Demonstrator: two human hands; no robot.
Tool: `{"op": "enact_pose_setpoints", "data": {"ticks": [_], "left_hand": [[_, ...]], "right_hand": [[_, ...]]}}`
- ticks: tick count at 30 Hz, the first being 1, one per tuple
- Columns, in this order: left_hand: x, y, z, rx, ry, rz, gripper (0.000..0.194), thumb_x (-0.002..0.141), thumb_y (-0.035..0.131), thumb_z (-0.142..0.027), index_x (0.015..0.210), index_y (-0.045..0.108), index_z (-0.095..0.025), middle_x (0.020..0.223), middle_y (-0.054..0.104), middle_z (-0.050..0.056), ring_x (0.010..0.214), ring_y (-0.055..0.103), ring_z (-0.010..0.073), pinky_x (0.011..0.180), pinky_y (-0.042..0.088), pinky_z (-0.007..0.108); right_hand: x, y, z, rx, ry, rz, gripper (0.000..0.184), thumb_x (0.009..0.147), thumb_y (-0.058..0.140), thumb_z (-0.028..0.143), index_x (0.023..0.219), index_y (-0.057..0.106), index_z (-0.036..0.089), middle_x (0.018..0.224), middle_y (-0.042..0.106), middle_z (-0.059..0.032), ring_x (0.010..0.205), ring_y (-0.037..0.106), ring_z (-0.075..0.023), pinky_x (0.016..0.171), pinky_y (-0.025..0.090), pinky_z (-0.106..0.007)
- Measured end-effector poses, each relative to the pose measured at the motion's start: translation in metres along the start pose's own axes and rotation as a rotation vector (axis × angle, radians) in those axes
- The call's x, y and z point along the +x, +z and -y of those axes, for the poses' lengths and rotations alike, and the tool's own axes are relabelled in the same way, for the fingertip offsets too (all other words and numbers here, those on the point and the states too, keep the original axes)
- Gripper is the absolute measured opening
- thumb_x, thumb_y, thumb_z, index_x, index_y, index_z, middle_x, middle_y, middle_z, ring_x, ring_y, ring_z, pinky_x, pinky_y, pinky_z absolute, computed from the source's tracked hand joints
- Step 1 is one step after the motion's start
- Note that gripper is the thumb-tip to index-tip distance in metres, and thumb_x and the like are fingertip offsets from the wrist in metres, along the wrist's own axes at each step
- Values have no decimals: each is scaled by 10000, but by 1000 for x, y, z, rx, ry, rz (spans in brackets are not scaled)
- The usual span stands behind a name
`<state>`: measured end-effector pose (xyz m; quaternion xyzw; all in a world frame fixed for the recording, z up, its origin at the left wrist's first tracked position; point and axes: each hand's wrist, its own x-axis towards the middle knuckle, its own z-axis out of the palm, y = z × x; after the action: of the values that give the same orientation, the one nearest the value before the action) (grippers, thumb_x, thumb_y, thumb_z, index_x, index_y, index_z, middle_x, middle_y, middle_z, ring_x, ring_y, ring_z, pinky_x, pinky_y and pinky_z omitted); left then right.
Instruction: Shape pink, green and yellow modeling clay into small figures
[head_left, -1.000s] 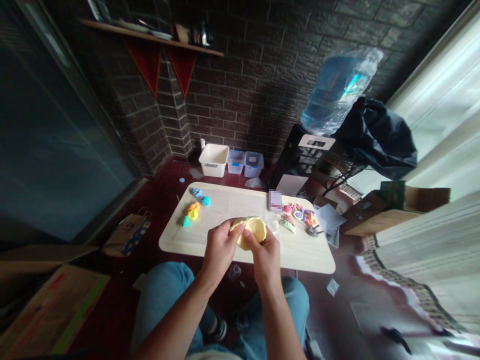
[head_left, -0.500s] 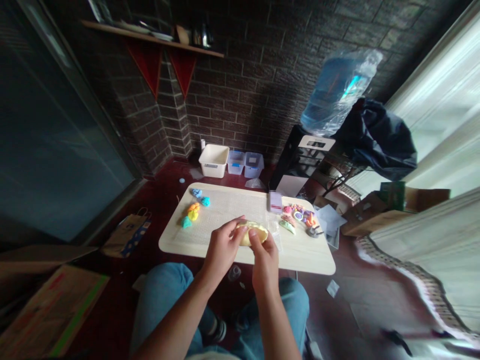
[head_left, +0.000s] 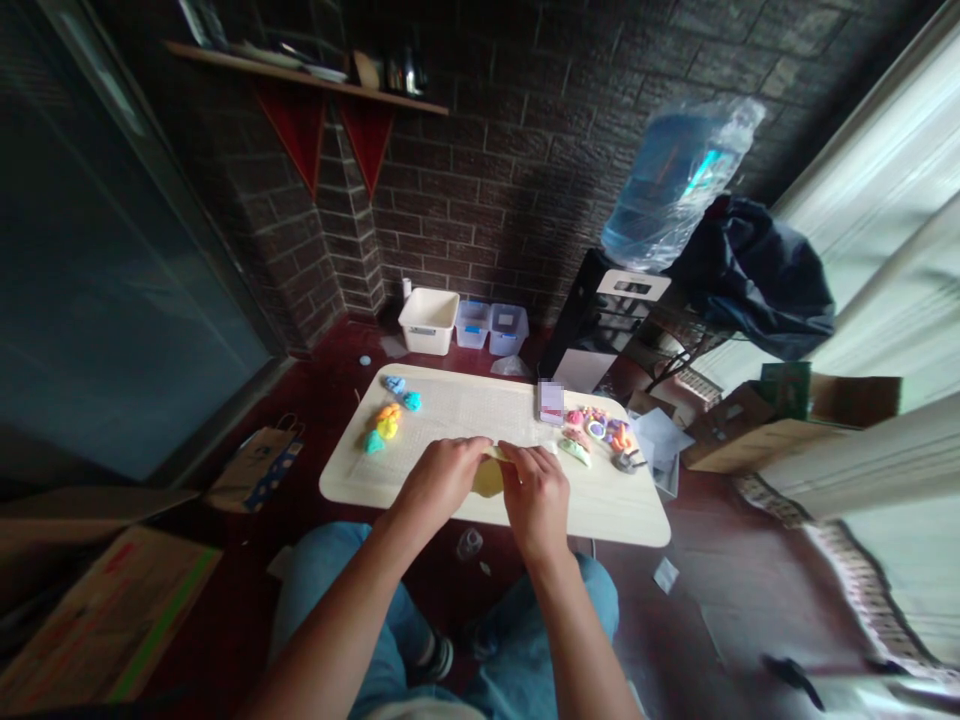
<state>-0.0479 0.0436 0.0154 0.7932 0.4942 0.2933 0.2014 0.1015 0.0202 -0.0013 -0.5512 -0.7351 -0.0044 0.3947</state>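
Note:
Above the near part of a low white table (head_left: 600, 510), both hands pinch the upper edge of a pale yellow piece of modelling clay (head_left: 489, 480). The soft-looking sheet hangs down between them. My left hand (head_left: 450, 475) is closed on its left end, thumb and fingers together. My right hand (head_left: 538, 495) is closed at the other end, knuckles up, and its fingers cover part of the clay. Beyond the right hand lies a pale green, dumpling-shaped piece (head_left: 575, 453), with a pink lump (head_left: 574, 418) and other small coloured pieces.
Blue (head_left: 394, 384), yellow (head_left: 387, 428) and green (head_left: 374, 442) clay lumps lie on the table's left side. A small purple-white box (head_left: 551, 402) stands at the back edge. Behind are a white bin (head_left: 429, 322) and a water dispenser (head_left: 600, 330). My knees are under the near edge.
The yellow clay was held up as a curved, cupped piece with thumbs on it. Now my hands have turned over, knuckles up, and it hangs down between them.

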Motion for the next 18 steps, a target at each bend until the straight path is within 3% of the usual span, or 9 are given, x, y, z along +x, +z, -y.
{"op": "enact_pose_setpoints", "data": {"ticks": [4,8,11,15,18], "left_hand": [[3,2,1,-113,-32,-21,291,843,551,-100,1011,735,-250,904,781,66,832,736,217,796,551,298],[5,4,1,-123,-58,-42,358,866,582,-211,1216,657,-211,1156,723,116,1025,700,254,900,529,352],[5,3,1,-120,-80,-44,326,875,593,-300,1172,687,-205,1094,745,120,982,711,268,861,538,351],[4,-1,1,-93,-1,17,235,884,572,-247,1048,741,-242,1008,771,87,894,732,242,816,539,320],[4,-5,-1,-84,30,30,256,883,568,-228,1084,726,-242,1031,767,84,931,726,240,838,536,320]], "right_hand": [[1,-1,1,19,80,56,247,891,504,87,1007,708,164,852,738,-99,794,641,-232,721,477,-326],[0,-7,5,78,253,84,216,919,516,169,1048,689,167,885,736,-101,764,658,-221,689,478,-307],[-3,-9,5,220,346,57,209,936,514,234,1061,671,172,905,738,-87,739,669,-198,673,488,-289],[-5,-9,1,212,288,107,282,943,507,254,1185,629,180,985,736,-112,800,683,-214,707,504,-305],[-5,-9,0,133,196,135,245,952,475,222,1069,686,176,921,735,-115,809,678,-224,724,490,-307]]}}
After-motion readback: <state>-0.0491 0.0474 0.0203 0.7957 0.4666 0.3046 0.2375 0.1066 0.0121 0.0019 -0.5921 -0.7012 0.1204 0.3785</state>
